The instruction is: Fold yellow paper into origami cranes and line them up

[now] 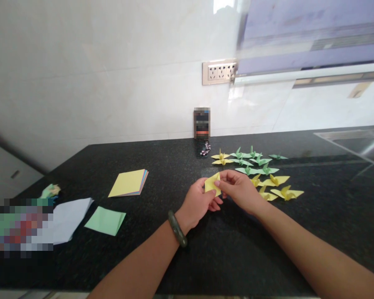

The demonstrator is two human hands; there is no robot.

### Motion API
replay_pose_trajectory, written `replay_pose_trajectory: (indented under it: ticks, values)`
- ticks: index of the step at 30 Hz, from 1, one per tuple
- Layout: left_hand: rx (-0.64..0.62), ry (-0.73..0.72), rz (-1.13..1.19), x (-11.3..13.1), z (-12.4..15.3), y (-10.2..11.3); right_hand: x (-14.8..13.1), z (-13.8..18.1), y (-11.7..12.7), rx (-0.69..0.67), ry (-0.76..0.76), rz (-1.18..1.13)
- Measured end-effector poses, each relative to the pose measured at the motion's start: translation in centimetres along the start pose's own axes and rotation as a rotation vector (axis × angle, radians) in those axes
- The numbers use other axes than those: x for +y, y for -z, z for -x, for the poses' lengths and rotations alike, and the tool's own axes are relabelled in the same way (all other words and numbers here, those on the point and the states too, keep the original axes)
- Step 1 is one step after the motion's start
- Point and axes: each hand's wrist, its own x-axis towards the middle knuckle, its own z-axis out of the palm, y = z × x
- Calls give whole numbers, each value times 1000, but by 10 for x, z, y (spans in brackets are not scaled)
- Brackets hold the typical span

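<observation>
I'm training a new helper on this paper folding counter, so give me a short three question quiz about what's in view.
1. True or false: both hands hold the yellow paper piece above the black counter.
2. Which wrist wears the dark bangle? A) left B) right C) neither
3. Fill in: the folded paper cranes lie to the ______ of the hands, in yellow and green.

Key:
1. True: the left hand and the right hand pinch it between them.
2. A.
3. Right; the paper stack and the green sheet lie to the left.
</observation>
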Motion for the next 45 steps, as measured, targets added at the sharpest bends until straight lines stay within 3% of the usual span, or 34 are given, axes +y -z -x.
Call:
replay_pose_trajectory:
  ticks: [4, 11, 17, 24, 32, 37, 45]
  values:
    - [48, -44, -19, -3, -2, 0, 1, -1, -1, 40, -20, 47]
    - [119, -223, -281, -11, 0, 3, 8, -3, 0, 157, 22, 227]
    - [134, -243, -358, -12, 1, 4, 5, -2, 1, 181, -24, 248]
    - [126, -172, -291, -7, 2, 2, -1, -4, 1, 168, -107, -38]
    - [97, -91, 19, -2, -2, 3, -2, -1, 1, -46, -57, -94]
    - [19, -79, 86, -2, -1, 5, 3, -3, 2, -26, -71, -167]
    - [-5, -135, -12, 0, 0, 7, 7, -5, 2, 31, -142, -304]
